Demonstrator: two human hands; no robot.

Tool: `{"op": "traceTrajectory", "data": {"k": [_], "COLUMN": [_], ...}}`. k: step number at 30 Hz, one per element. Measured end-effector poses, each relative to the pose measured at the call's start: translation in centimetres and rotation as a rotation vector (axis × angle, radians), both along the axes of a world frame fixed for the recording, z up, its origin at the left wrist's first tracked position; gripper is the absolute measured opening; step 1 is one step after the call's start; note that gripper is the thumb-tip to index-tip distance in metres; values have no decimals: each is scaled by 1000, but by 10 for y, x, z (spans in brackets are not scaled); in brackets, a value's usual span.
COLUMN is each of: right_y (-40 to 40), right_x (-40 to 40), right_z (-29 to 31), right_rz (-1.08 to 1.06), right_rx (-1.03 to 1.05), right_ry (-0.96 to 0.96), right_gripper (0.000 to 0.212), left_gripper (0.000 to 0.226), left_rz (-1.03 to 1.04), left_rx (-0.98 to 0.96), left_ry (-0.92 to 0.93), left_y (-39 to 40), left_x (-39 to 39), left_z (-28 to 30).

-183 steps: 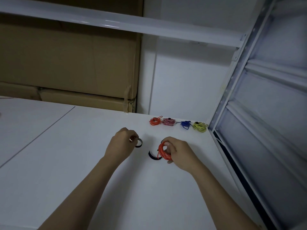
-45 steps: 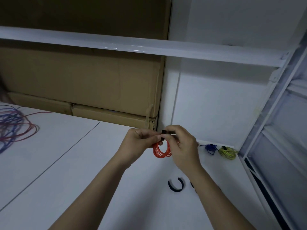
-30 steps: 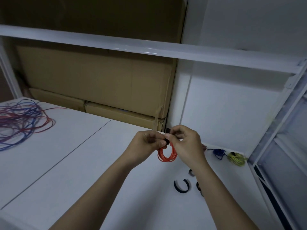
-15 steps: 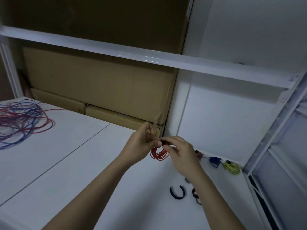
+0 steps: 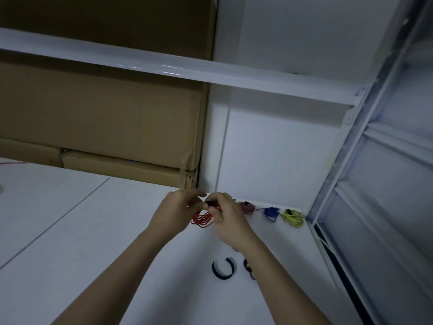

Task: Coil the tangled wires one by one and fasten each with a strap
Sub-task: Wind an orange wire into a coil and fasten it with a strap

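Observation:
I hold a small red wire coil [image 5: 202, 219] up above the white table [image 5: 93, 231], between both hands. My left hand [image 5: 174, 214] pinches the coil's top from the left. My right hand [image 5: 228, 221] pinches a black strap [image 5: 210, 203] that wraps the coil's top. Part of the coil is hidden behind my fingers. A loose curved black strap [image 5: 223, 268] lies on the table below my right wrist, and another strap [image 5: 248, 269] lies partly hidden beside my right forearm.
Strapped coils lie in a row at the back right: pink [image 5: 246, 207], blue [image 5: 271, 212], yellow-green [image 5: 293, 218]. Cardboard boxes [image 5: 100, 118] stand behind the table. A white shelf beam [image 5: 175, 71] runs overhead, and a metal rack frame [image 5: 346, 165] borders the right.
The view has swung right, so the tangled wire pile on the left left the frame. My hands kept working the strap round the red coil's top, staying together above the table.

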State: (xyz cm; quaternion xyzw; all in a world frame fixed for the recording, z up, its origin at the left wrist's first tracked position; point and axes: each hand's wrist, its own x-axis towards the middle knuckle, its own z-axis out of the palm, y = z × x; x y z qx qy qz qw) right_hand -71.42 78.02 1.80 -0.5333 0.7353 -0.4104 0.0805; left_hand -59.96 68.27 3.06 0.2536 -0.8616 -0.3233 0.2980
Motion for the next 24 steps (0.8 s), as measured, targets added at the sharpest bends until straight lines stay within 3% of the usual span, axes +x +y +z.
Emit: {"op": "traceTrajectory", "data": {"k": [4,9,13,17,21,24], "right_y": [-4,-8,-18,-19,-18,-9], "right_x": [-11,-32,-52,-80,-90,-97], "right_z": [-13,-24,-32,-39,-43,-45], "right_rz": [-22,-31,-12,-124,-83,-148], "right_rx": [-63,-84,-114,-153,-117,-181], "right_ry": [-108,-207,-302,-322,-468,-404], "right_gripper": [19,35,26,12,20,19], "left_gripper": [12,11,7,6,8,9], "left_rz": [-59,-116,-66,-10,-95,-185], "left_rx": [131,329,426,519,569,597], "left_ry": [-23,-13,37,90,113,129], "left_y": [-4,-15,-30,-42,-43,-33], "left_x": [-12,-27,-44,-61,-85,-105], "left_z": [-14,-25,-35,-43,-48,-49]}}
